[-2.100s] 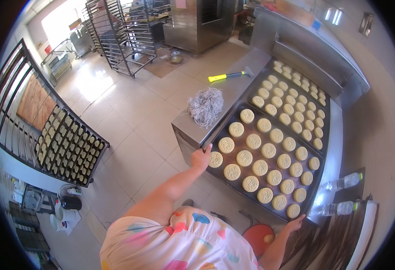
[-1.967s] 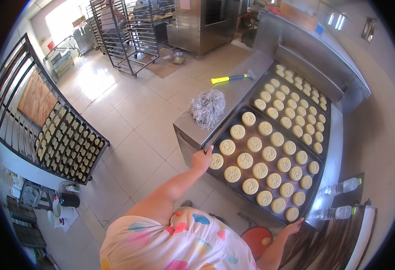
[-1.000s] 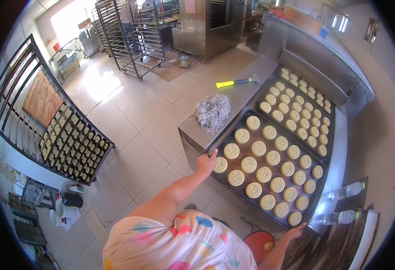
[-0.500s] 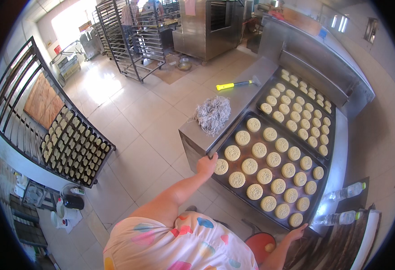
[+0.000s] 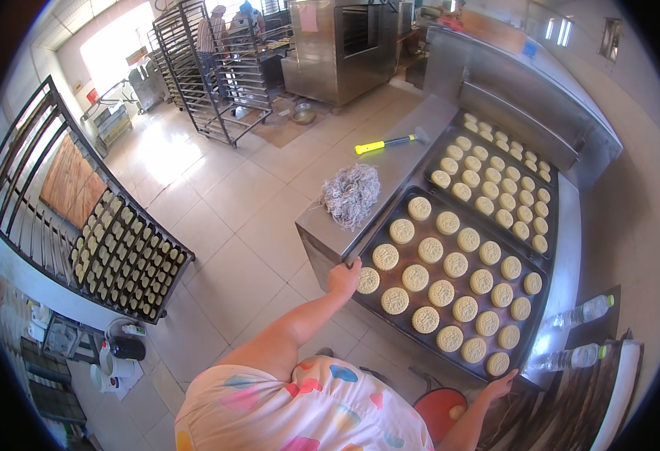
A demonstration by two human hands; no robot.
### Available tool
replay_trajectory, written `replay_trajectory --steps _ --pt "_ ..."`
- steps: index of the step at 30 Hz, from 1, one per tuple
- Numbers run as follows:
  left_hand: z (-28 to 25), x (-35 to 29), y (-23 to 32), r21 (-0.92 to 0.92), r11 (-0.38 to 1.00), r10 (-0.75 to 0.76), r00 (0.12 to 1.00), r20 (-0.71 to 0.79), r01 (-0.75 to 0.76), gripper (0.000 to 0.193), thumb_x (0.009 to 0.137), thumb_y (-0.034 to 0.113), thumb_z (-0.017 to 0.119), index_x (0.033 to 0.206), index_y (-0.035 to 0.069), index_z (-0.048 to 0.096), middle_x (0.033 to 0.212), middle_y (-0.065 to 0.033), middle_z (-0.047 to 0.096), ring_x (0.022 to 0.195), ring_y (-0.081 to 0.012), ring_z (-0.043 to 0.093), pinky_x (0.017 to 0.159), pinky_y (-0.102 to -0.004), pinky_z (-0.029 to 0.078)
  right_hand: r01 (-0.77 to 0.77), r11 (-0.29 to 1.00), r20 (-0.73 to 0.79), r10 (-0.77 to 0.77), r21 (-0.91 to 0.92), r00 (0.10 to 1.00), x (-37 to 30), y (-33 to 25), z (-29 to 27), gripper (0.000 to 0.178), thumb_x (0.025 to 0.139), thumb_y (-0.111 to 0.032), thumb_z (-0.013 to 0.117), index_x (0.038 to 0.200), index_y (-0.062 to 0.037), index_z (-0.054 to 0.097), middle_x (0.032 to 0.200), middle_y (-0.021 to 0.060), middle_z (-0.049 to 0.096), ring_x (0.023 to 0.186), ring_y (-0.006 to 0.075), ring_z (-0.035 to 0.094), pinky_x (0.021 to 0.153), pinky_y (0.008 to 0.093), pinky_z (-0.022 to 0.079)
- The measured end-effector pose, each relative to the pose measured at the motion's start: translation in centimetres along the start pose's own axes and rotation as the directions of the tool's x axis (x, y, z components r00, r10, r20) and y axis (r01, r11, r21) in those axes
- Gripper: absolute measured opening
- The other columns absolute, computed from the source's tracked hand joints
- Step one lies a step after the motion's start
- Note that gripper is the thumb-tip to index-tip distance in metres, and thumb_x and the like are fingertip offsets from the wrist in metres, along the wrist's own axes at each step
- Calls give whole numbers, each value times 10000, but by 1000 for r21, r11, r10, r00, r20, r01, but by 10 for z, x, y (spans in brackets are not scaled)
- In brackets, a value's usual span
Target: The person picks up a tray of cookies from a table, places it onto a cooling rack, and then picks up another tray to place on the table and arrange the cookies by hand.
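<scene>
A dark baking tray (image 5: 407, 255) of round, pale, pattern-stamped mooncakes (image 5: 440, 293) lies at the near end of the steel counter. My left hand (image 5: 343, 278) is closed on its near left corner, with the thumb over the rim. At the near right corner my right hand (image 5: 501, 385) grips the edge, its fingers partly hidden beneath. The mooncakes sit in spaced rows. Right behind stands a second tray (image 5: 465, 207) of similar cakes, close against the first.
On the steel counter (image 5: 413, 169) left of the trays lie a grey tangle of string-like fibres (image 5: 350, 195) and a yellow-handled scraper (image 5: 386, 144). Two plastic bottles (image 5: 570, 358) lie at the right. A rack (image 5: 131, 255) with loaded trays stands left; a red bowl (image 5: 439, 413) is below the tray.
The view has shifted slightly. Both hands keep their hold on the tray's near corners, and the tray shows no clear movement on the counter.
</scene>
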State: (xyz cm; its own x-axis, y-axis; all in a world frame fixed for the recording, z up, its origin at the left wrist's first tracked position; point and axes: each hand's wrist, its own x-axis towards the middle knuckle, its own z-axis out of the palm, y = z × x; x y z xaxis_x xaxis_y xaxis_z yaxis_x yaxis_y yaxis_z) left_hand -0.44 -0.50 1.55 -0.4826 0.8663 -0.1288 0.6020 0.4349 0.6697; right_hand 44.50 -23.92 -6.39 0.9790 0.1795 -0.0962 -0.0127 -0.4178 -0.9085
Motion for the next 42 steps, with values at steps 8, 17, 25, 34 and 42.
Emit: replay_trajectory --steps 8,17,25,34,42 --pt "16 6 -8 -14 996 90 996 -29 -90 645 819 576 461 790 -35 668 815 -261 639 840 -405 622 775 -459 474 36 998 -56 -39 -43 998 2 6 -6 717 889 -557 457 1042 130 596 1050 317 587 951 398 575 843 423 445" --pt "18 18 -13 -10 998 57 998 -22 -57 681 800 605 468 780 -45 673 830 -257 646 843 -396 627 774 -455 477 52 990 3 -52 -132 999 4 6 1 792 879 -619 398 996 138 603 949 306 616 882 394 590 816 425 442" --pt "19 6 -33 -561 678 -94 814 574 474 725 830 678 401 1107 35 587 1059 -164 625 981 -322 593 829 -446 472 -452 847 454 298 281 840 8 10 -30 689 817 -648 492 998 9 589 765 114 628 631 235 613 481 327 524" --pt "-35 -12 -1 -618 536 223 609 761 575 735 817 687 424 1253 97 478 1175 -126 556 1062 -294 557 845 -449 507 -512 711 571 188 482 799 0 -48 -36 484 816 -497 608 994 -47 593 781 73 630 562 179 597 444 293 536" --pt "-12 10 26 -592 518 165 607 777 617 768 781 695 480 1259 94 469 1211 -128 526 1108 -307 522 878 -487 472 -553 689 605 206 468 769 21 -53 -9 553 777 -527 632 1113 -100 531 853 76 614 625 202 598 490 322 550"
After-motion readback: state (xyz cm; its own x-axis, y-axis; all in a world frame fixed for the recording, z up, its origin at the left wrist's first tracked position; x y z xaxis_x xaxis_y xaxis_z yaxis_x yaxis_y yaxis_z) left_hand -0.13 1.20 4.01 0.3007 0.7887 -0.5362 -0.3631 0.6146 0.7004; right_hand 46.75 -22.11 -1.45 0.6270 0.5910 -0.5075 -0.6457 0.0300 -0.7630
